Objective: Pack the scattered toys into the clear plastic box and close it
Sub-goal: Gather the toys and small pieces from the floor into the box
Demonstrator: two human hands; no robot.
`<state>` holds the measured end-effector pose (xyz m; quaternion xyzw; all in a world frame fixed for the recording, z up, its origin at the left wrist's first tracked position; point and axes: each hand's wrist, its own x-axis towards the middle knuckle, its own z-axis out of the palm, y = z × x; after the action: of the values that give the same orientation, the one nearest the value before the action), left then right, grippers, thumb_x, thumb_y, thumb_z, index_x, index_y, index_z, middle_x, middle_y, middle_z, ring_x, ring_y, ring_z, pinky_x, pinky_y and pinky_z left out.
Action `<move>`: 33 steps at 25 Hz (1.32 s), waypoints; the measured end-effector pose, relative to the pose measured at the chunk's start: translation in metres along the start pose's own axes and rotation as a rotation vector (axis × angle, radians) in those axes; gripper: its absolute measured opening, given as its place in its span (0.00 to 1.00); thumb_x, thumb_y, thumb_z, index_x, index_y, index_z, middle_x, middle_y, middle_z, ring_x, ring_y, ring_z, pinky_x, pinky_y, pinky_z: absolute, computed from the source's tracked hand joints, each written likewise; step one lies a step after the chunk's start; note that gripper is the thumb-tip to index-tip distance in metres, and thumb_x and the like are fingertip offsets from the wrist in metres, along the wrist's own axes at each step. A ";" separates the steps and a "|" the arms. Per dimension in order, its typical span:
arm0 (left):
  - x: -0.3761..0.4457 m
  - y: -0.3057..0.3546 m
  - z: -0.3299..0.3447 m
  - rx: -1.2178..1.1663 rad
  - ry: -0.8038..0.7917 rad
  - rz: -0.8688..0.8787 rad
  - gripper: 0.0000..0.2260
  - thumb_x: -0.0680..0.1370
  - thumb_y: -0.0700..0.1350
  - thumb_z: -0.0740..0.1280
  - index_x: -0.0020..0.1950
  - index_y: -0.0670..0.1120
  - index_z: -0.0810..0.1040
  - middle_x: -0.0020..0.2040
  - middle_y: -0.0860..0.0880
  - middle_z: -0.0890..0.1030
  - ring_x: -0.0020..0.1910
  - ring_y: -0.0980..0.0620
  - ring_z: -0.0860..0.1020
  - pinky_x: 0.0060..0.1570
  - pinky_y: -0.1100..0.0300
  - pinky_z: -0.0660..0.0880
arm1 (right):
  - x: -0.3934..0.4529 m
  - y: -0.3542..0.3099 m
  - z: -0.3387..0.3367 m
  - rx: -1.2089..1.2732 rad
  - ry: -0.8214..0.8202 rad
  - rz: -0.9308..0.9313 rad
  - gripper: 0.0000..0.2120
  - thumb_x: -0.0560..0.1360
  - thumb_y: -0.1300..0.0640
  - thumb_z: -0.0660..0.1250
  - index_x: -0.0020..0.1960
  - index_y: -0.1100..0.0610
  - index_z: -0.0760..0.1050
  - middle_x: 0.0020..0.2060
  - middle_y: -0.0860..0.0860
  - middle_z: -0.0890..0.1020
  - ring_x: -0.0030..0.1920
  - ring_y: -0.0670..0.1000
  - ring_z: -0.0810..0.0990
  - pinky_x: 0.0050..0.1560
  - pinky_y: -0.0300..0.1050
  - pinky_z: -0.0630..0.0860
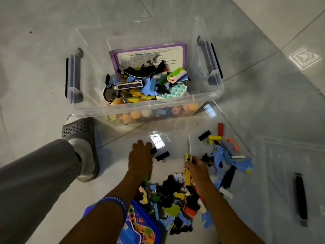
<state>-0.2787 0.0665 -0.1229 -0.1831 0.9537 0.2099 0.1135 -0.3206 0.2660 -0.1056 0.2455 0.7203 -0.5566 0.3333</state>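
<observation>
Grey tiled floor (246, 41) everywhere, glossy enough to throw window reflections. On it sits the clear plastic box (147, 104), lid off, already pretty full: a purple booklet (149, 53) leaning against the far wall, a green toy blaster (176, 75), a teal pop-it board (175, 91), orange balls down at the bottom. The clear lid (290, 155) lies flat on the floor to the right, its black latch (301, 198) showing. Nearer the person there's a heap of scattered toys (175, 203), mostly foam puzzle bits and small blocks, plus a second smaller scatter (226, 155) off to the right. A blue game board (139, 226) pokes out under the left arm. Left hand (140, 159) is spread flat, fingers touching a small black piece (153, 150). Right hand (197, 166) is pinching a metal tool (189, 148) and a yellow block (187, 176); can't tell exactly what the tool is. Grey slipper (79, 136) planted beside the box.
</observation>
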 end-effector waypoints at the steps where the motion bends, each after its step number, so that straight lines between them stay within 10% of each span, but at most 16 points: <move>1: -0.002 0.000 -0.003 -0.110 0.006 -0.012 0.08 0.76 0.44 0.68 0.51 0.41 0.76 0.48 0.43 0.75 0.45 0.48 0.73 0.38 0.58 0.65 | -0.002 -0.001 -0.005 0.138 -0.036 0.067 0.05 0.76 0.66 0.60 0.42 0.62 0.72 0.27 0.54 0.75 0.24 0.50 0.73 0.23 0.39 0.70; 6: -0.025 0.014 -0.032 -0.928 -0.054 -0.423 0.09 0.78 0.38 0.64 0.57 0.48 0.72 0.44 0.45 0.80 0.43 0.48 0.80 0.45 0.53 0.78 | -0.020 -0.012 -0.007 0.468 -0.291 0.088 0.09 0.75 0.70 0.55 0.48 0.63 0.72 0.36 0.59 0.79 0.28 0.53 0.76 0.25 0.41 0.71; 11: -0.048 -0.002 -0.054 -1.580 0.006 -0.773 0.10 0.75 0.33 0.58 0.39 0.45 0.73 0.37 0.43 0.74 0.28 0.50 0.73 0.28 0.61 0.70 | -0.017 -0.023 0.017 0.076 -0.205 0.005 0.08 0.73 0.60 0.69 0.38 0.57 0.72 0.28 0.51 0.75 0.27 0.48 0.72 0.27 0.40 0.69; 15: -0.048 -0.022 -0.057 -1.456 0.131 -0.894 0.06 0.77 0.37 0.62 0.46 0.46 0.75 0.37 0.44 0.78 0.21 0.55 0.65 0.21 0.65 0.64 | -0.008 -0.018 0.043 -0.572 0.003 -0.418 0.09 0.75 0.52 0.67 0.43 0.54 0.69 0.30 0.48 0.73 0.31 0.48 0.72 0.30 0.39 0.65; 18: -0.048 -0.042 -0.055 -1.531 0.219 -0.937 0.13 0.80 0.39 0.58 0.60 0.52 0.74 0.51 0.48 0.81 0.41 0.50 0.78 0.37 0.56 0.73 | -0.003 -0.014 0.060 -0.930 0.002 -0.691 0.15 0.78 0.50 0.64 0.62 0.52 0.69 0.39 0.52 0.81 0.36 0.50 0.78 0.32 0.39 0.70; 20: -0.057 -0.048 -0.049 -1.338 0.251 -0.832 0.15 0.81 0.40 0.57 0.65 0.53 0.72 0.59 0.50 0.76 0.54 0.49 0.76 0.47 0.55 0.74 | 0.001 -0.009 0.064 -1.103 -0.030 -0.688 0.20 0.78 0.48 0.63 0.67 0.50 0.66 0.45 0.52 0.82 0.42 0.51 0.81 0.38 0.43 0.76; 25: -0.080 -0.014 -0.018 -0.403 -0.020 -0.447 0.10 0.78 0.54 0.63 0.57 0.54 0.69 0.48 0.54 0.76 0.39 0.58 0.76 0.37 0.66 0.72 | 0.002 0.004 0.066 -1.186 0.033 -0.536 0.18 0.79 0.46 0.60 0.65 0.53 0.64 0.48 0.53 0.81 0.46 0.53 0.81 0.41 0.45 0.75; 29: -0.071 -0.002 -0.007 -0.214 -0.243 -0.456 0.12 0.77 0.54 0.64 0.56 0.50 0.69 0.50 0.51 0.76 0.43 0.55 0.72 0.43 0.60 0.69 | 0.000 0.005 0.050 -1.259 0.109 -0.449 0.17 0.80 0.49 0.59 0.64 0.57 0.64 0.47 0.53 0.81 0.42 0.52 0.80 0.35 0.43 0.69; 33: -0.081 -0.005 -0.022 -0.415 -0.197 -0.504 0.08 0.76 0.51 0.66 0.49 0.50 0.71 0.41 0.51 0.77 0.36 0.54 0.76 0.34 0.62 0.70 | -0.005 0.006 0.050 -1.409 0.246 -0.662 0.22 0.62 0.51 0.80 0.49 0.61 0.77 0.26 0.52 0.78 0.22 0.50 0.74 0.22 0.39 0.64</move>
<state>-0.2066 0.0766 -0.0821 -0.4109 0.8000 0.3816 0.2135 -0.3030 0.2190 -0.1138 -0.1908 0.9708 -0.0083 0.1454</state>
